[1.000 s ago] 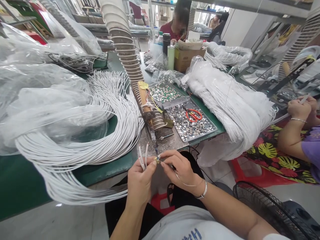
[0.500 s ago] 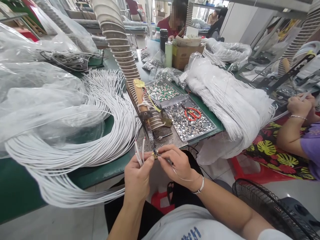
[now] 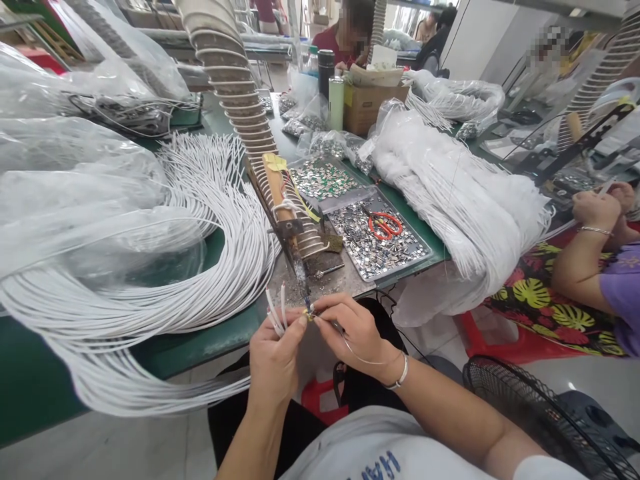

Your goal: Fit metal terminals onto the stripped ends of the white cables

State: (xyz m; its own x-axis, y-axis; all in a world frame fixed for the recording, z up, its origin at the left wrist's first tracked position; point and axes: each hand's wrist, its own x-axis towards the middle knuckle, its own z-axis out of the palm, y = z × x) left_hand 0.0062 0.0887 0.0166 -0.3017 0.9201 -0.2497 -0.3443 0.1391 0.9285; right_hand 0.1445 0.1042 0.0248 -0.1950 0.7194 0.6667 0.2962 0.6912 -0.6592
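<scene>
White cable ends (image 3: pixel 276 308) stick up from my left hand (image 3: pixel 274 357), which is closed around them just off the near edge of the green table (image 3: pixel 215 337). My right hand (image 3: pixel 353 330) pinches a thin strand of solder wire (image 3: pixel 360 357) between thumb and forefinger; the strand loops down under my wrist. Thumbs and fingertips of both hands meet at a small yellowish part (image 3: pixel 310 312), too small to make out, directly under the tip of the soldering iron (image 3: pixel 295 250). That iron slopes down toward me from a stand beside a ribbed hose (image 3: pixel 235 87) rising out of view.

Left of my hands, a large sheaf of white cables (image 3: pixel 200 267) curves across the table, partly covered by a clear plastic bag (image 3: pixel 85 193). Just right of the iron lies a metal tray (image 3: pixel 383 247) of small shiny parts, with red-handled scissors (image 3: pixel 386 225) resting on them. Behind it sits a second tray of greenish pieces (image 3: pixel 320 179). Further right, another bagged bundle of white cables (image 3: pixel 460 193) hangs over the table's edge. A cardboard box (image 3: pixel 367 107) and two bottles (image 3: pixel 330 87) stand toward the far end. At the right edge, a co-worker's hands (image 3: pixel 597 210) are held together near more cable. A black fan grille (image 3: pixel 540 420) sits low by my right arm.
</scene>
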